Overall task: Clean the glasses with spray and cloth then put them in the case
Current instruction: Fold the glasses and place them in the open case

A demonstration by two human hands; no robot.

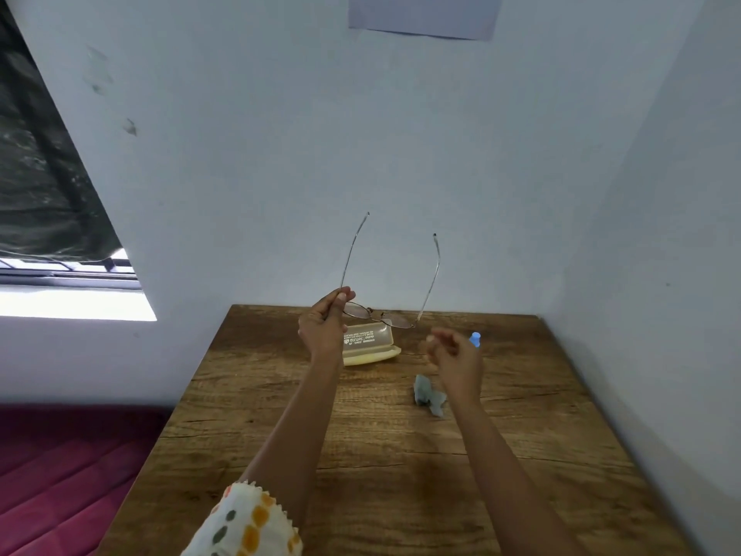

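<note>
My left hand [325,323] pinches the thin metal-framed glasses [384,315] at their left hinge and holds them above the table, with both temple arms unfolded and pointing up toward the wall. Beneath them a pale yellow case [371,347] lies open near the far edge of the table. My right hand [453,353] hovers to the right of the glasses with its fingers loosely curled and nothing in it. Just behind that hand only the blue cap of the spray bottle [475,339] shows. A crumpled grey-blue cloth [430,395] rests on the table below my right hand.
The wooden table [381,475] stands in a corner, with walls close behind and on the right. A red mattress [72,467] lies to the left of the table. A window with a dark curtain [48,202] is at the far left.
</note>
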